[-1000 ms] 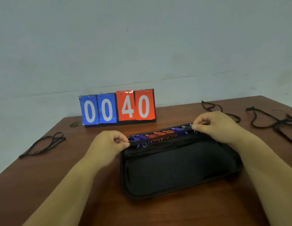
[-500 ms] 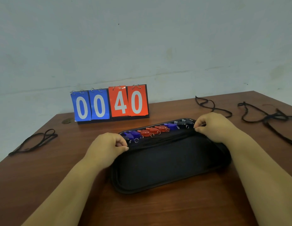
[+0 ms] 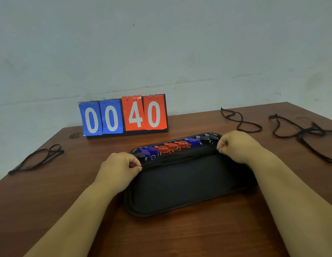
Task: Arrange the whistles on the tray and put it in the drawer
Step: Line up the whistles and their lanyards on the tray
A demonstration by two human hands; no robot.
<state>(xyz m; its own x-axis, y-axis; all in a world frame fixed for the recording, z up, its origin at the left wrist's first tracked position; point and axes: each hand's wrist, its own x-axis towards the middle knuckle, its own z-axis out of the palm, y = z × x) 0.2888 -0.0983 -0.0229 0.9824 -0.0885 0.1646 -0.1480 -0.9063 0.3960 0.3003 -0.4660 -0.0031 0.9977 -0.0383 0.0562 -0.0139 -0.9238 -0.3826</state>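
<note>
A black oval tray (image 3: pixel 180 210) lies on the brown table in front of me. Along its far rim runs a row of several whistles with metal rings: blue whistles (image 3: pixel 148 151), red whistles (image 3: pixel 170 146) and black whistles (image 3: pixel 207 138). A black cloth (image 3: pixel 185 179) covers the near part of the tray and is wrinkled just below the whistles. My left hand (image 3: pixel 120 167) pinches the cloth's far edge at the tray's left side. My right hand (image 3: pixel 237 145) pinches that edge at the right side, beside the black whistles.
A flip scoreboard (image 3: pixel 124 115) showing 00 and 40 stands behind the tray by the wall. Loose black lanyards lie at the left (image 3: pixel 39 158), back right (image 3: pixel 239 121) and far right (image 3: pixel 302 132). The table's edges slope away on both sides.
The cloth edge that my hands hold has come down and toward me. The row of whistles behind it shows more fully, and the tray looks flatter on the table.
</note>
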